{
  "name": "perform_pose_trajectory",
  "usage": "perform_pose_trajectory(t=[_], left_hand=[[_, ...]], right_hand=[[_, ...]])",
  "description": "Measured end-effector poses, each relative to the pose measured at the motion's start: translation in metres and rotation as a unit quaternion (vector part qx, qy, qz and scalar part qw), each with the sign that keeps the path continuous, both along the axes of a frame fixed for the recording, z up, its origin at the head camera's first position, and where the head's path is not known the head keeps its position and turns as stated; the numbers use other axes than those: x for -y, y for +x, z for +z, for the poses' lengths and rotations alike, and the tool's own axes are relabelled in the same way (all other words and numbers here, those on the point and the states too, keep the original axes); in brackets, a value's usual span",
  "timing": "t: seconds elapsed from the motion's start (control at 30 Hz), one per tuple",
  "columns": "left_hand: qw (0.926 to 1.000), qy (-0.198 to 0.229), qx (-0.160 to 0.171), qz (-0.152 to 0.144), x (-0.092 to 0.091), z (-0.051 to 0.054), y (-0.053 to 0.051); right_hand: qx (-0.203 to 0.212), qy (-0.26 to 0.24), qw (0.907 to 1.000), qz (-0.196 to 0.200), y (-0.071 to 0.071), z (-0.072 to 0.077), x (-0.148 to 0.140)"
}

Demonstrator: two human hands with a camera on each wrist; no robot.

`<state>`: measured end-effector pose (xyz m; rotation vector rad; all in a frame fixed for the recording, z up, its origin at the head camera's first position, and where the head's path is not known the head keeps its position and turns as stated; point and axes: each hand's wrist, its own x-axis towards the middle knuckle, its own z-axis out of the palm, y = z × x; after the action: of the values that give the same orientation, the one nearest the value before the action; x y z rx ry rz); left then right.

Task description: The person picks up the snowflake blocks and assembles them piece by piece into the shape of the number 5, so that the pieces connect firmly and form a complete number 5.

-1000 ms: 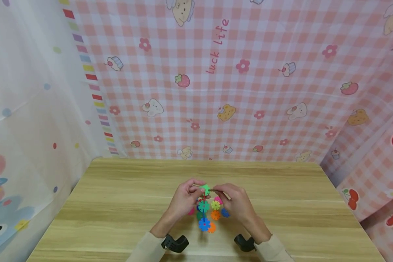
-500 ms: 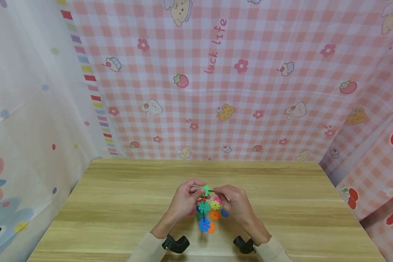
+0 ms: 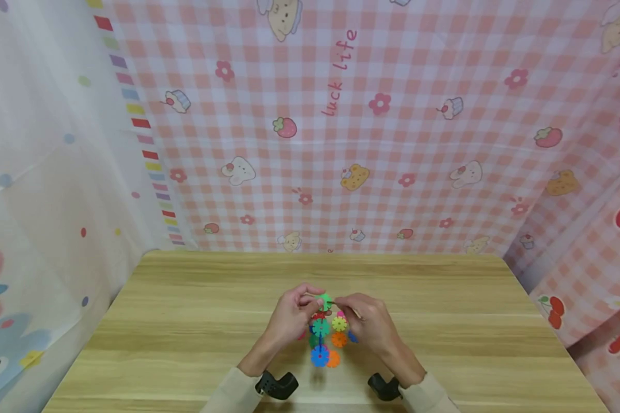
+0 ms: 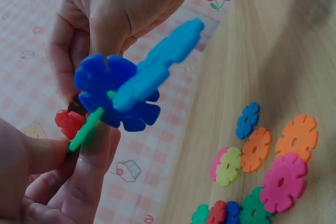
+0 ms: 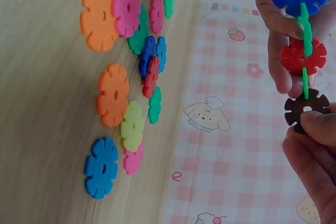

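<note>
A chain of slotted plastic flower discs hangs between my hands above the table. My left hand (image 3: 291, 312) pinches it near its upper end, by a green disc (image 3: 324, 302) and a red disc (image 5: 303, 57). Below these run a dark blue disc (image 4: 116, 92) and a light blue disc (image 4: 160, 64). Between thumb and fingers my right hand (image 3: 373, 321) pinches a dark brown disc (image 5: 306, 109). Its slotted edge meets the end green disc (image 5: 305, 81); how deeply they interlock I cannot tell. Fingers partly cover the joint in the head view.
Loose flower discs lie on the wooden table (image 3: 212, 321) beneath the hands, among them an orange disc (image 4: 256, 149), a yellow disc (image 4: 229, 166) and a pink disc (image 4: 283, 182). A checked cloth (image 3: 310, 172) hangs behind the table's far edge.
My right hand has shifted slightly left and down, bringing the brown disc closer against the green one. The chain's lower end has swung a little left. The left hand stays nearly still.
</note>
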<state>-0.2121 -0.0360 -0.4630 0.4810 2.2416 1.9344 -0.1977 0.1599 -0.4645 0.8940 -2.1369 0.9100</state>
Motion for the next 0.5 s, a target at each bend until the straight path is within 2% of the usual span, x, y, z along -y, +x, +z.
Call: perform_pose_trajectory(t=[0.23, 0.5], left_hand=[[0.9998, 0.004, 0.017, -0.008, 0.0016, -0.002, -0.0008], [0.999, 0.011, 0.04, -0.012, 0.0029, -0.005, -0.0008]], right_hand=[[0.001, -0.006, 1.0, 0.008, -0.0011, -0.0035, -0.0019], [0.021, -0.005, 0.9997, 0.01, -0.0007, -0.0089, -0.0024]])
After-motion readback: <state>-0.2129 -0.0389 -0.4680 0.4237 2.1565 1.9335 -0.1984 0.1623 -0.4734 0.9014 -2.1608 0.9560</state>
